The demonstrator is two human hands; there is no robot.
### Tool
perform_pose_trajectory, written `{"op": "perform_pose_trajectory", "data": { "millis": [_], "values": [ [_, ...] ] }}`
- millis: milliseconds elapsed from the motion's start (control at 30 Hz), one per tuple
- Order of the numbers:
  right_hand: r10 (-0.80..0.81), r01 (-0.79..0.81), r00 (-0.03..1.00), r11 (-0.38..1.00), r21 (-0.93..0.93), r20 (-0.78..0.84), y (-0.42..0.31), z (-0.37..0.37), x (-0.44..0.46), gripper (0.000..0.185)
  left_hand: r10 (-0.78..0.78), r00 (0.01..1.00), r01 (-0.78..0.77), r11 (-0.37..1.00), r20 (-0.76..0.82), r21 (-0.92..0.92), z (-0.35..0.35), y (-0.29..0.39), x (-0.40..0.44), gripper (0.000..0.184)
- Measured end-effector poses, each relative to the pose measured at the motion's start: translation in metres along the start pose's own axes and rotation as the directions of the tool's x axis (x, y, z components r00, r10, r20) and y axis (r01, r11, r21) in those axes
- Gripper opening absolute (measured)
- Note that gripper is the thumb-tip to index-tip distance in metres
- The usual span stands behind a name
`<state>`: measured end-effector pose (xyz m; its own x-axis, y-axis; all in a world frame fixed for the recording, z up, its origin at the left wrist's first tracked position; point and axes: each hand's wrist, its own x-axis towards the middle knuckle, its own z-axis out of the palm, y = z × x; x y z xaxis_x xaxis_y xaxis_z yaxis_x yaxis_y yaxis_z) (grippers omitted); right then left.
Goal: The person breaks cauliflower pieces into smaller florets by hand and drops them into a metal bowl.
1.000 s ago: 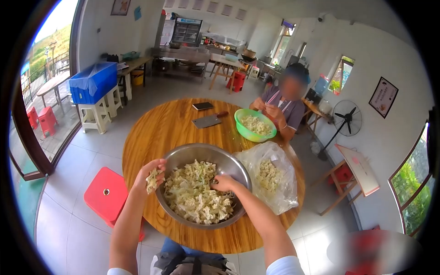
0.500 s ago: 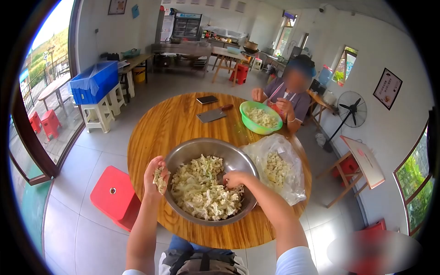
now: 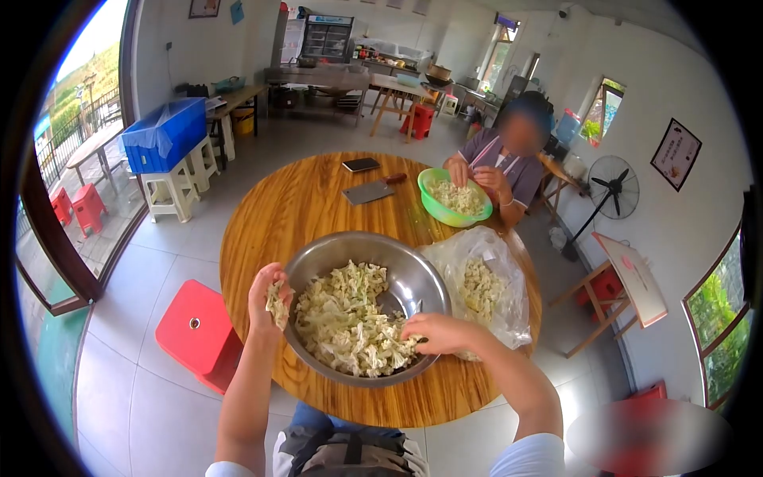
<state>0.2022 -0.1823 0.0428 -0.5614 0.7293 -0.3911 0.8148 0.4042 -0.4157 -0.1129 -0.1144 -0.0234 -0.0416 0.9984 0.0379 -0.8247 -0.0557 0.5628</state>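
A wide steel bowl (image 3: 413,266) stands on the round wooden table, heaped with small pale cauliflower florets (image 3: 350,318). At its left rim, my left hand (image 3: 264,298) is closed around a few florets (image 3: 278,306), with the palm turned toward the bowl. My right hand (image 3: 443,332) reaches over the right rim, its fingers curled together at the edge of the heap. Pale floret bits show at those fingertips. A small pointed grey shape rises by that hand; I cannot tell what it is. Right of the bowl lies a clear plastic bag (image 3: 509,270) with more florets.
Across the wooden table (image 3: 262,215) sits a person (image 3: 517,163), both hands at a green bowl (image 3: 433,208) of florets. A cleaver (image 3: 369,193) and a phone (image 3: 361,164) lie at the far side. A red stool (image 3: 195,326) stands at the left.
My right hand has drawn back from inside the bowl toward its right rim. My left hand stays almost in place. The other person's hand has lowered into the green bowl.
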Motion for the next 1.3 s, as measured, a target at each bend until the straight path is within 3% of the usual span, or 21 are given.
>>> {"op": "perform_pose_trajectory", "data": {
  "millis": [167, 267, 367, 533, 633, 667, 733, 800, 867, 933, 967, 1033, 1100, 1133, 1167, 1267, 1300],
  "values": [
    [-0.021, 0.016, 0.999, 0.996, -0.085, -0.050, -0.035, 0.008, -0.015, 0.039, -0.004, 1.000, 0.004, 1.000, 0.004, 0.008, 0.004, 0.003, -0.003, 0.019],
    [0.037, -0.043, 0.997, 0.995, -0.093, -0.066, -0.043, 0.007, -0.015, 0.041, 0.055, 0.998, -0.050, 0.991, -0.040, 0.127, 0.005, 0.000, -0.005, 0.019],
    [0.022, -0.028, 0.968, 0.999, -0.021, -0.251, -0.026, 0.006, -0.014, 0.043, 0.043, 0.999, -0.043, 0.996, -0.006, 0.082, 0.004, 0.002, -0.006, 0.019],
    [0.014, 0.005, 0.987, 0.993, 0.115, -0.163, -0.016, 0.010, -0.015, 0.044, 0.008, 1.000, -0.008, 0.999, -0.005, 0.039, -0.001, 0.000, -0.002, 0.018],
    [0.092, -0.070, 0.987, 0.984, 0.164, -0.129, -0.018, 0.009, -0.015, 0.048, 0.042, 0.991, -0.047, 0.998, 0.127, 0.040, -0.045, -0.020, 0.026, 0.019],
    [0.096, -0.085, 0.983, 0.993, 0.078, -0.159, -0.016, 0.010, -0.019, 0.054, 0.030, 0.992, -0.032, 0.999, 0.126, 0.011, -0.044, -0.021, 0.026, 0.019],
    [0.204, -0.268, 0.885, 0.958, -0.100, -0.419, -0.024, -0.002, -0.022, 0.064, 0.028, 0.997, -0.029, 1.000, 0.071, 0.006, -0.025, -0.013, 0.015, 0.019],
    [0.395, -0.260, 0.706, 0.917, 0.303, -0.588, -0.054, -0.043, -0.027, 0.073, -0.027, 1.000, 0.027, 1.000, 0.009, -0.007, -0.007, 0.001, 0.003, 0.019],
    [0.292, 0.003, 0.412, 0.947, 0.322, -0.863, -0.053, -0.068, -0.026, 0.071, 0.077, 0.997, -0.077, 0.975, 0.006, 0.208, -0.011, -0.008, 0.006, 0.019],
    [0.093, 0.275, 0.004, 0.957, 0.091, -0.996, -0.045, -0.092, -0.017, 0.067, 0.100, 0.995, -0.101, 0.970, 0.017, 0.221, -0.007, -0.007, 0.004, 0.020],
    [0.081, 0.262, -0.011, 0.962, 0.075, -0.997, -0.042, -0.089, -0.015, 0.065, -0.002, 0.999, 0.004, 0.998, -0.038, 0.067, 0.007, 0.002, -0.004, 0.021],
    [0.037, 0.265, -0.038, 0.964, 0.026, -0.999, -0.035, -0.090, -0.005, 0.061, 0.006, 0.999, -0.001, 0.994, -0.047, 0.107, 0.007, 0.002, -0.006, 0.021],
    [-0.022, 0.156, 0.162, 0.988, 0.004, -0.987, -0.039, -0.056, 0.010, 0.057, -0.030, 0.999, 0.033, 0.996, -0.033, 0.085, 0.009, 0.009, -0.008, 0.021],
    [-0.261, -0.064, 0.208, 0.958, -0.279, -0.943, -0.027, -0.039, 0.018, 0.058, -0.057, 0.998, 0.059, 0.995, -0.024, 0.083, 0.009, 0.009, -0.007, 0.021],
    [-0.342, -0.222, 0.285, 0.886, -0.408, -0.896, -0.015, -0.021, 0.026, 0.062, -0.010, 1.000, 0.009, 0.995, 0.011, 0.095, 0.007, 0.006, -0.004, 0.020],
    [-0.352, -0.324, 0.220, 0.853, -0.409, -0.910, 0.010, -0.017, 0.042, 0.067, -0.029, 1.000, 0.030, 0.981, -0.008, 0.193, 0.020, 0.010, -0.009, 0.017],
    [-0.186, -0.226, 0.005, 0.957, -0.182, -0.983, 0.024, -0.033, 0.047, 0.065, -0.030, 0.999, 0.034, 0.977, -0.023, 0.210, 0.020, 0.009, -0.008, 0.017]
  ]
}}
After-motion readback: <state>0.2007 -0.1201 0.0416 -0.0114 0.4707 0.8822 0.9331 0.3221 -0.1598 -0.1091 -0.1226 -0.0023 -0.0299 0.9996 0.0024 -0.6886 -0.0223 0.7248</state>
